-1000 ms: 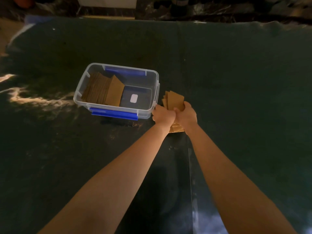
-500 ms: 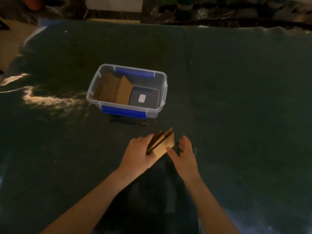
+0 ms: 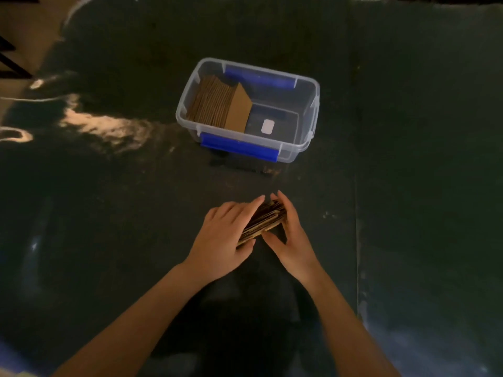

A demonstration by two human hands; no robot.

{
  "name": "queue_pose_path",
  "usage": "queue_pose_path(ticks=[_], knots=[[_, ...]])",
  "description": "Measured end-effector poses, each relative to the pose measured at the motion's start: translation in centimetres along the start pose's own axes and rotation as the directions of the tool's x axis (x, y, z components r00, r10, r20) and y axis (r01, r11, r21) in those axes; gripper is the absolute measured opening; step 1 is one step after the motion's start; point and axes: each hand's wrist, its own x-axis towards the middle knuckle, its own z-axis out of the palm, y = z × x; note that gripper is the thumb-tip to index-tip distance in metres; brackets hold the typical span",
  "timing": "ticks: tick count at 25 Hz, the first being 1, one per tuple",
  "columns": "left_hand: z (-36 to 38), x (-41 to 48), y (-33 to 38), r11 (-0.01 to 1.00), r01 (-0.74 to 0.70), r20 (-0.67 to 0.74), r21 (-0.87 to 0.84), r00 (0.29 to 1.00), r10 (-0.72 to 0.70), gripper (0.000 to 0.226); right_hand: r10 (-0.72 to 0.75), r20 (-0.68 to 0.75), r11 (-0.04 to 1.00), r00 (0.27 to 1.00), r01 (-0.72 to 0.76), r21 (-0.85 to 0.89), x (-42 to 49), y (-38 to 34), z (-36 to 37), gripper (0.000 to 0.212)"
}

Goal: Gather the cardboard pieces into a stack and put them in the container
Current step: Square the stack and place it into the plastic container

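Note:
A stack of brown cardboard pieces (image 3: 265,220) stands on edge, tilted, pressed between my two hands on the dark table. My left hand (image 3: 224,238) covers its left face with fingers laid along the top. My right hand (image 3: 292,235) holds its right face, thumb at the near corner. Beyond them stands a clear plastic container (image 3: 307,148) with blue latches. A row of cardboard pieces (image 3: 217,103) leans inside its left half. The right half of the container shows its bare bottom with a small white label (image 3: 268,126).
A dark sheet (image 3: 109,240) covers the table, with a seam (image 3: 356,186) running down the right side. Glare patches (image 3: 103,126) lie at the left. A pale floor strip and a black frame show at the top left corner.
Both hands drew the cardboard pieces back from beside the container's right end toward me. The loose fan of pieces has been squeezed into a tighter stack between both hands.

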Motion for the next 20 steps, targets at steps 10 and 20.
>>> queue_pose_path(ticks=[10, 20], knots=[[-0.7, -4.3, -3.0, 0.721, 0.24, 0.029, -0.65, 0.956, -0.293, 0.104, -0.093, -0.046, 0.996, 0.995, 0.093, -0.012, 0.2, 1.2, 0.5, 0.067], [3.7, -3.8, -0.5, 0.506, 0.181, -0.106, -0.843, 0.867, -0.487, 0.108, -0.114, -0.122, 0.993, 0.986, 0.109, -0.052, 0.1, 2.1, 1.3, 0.074]])
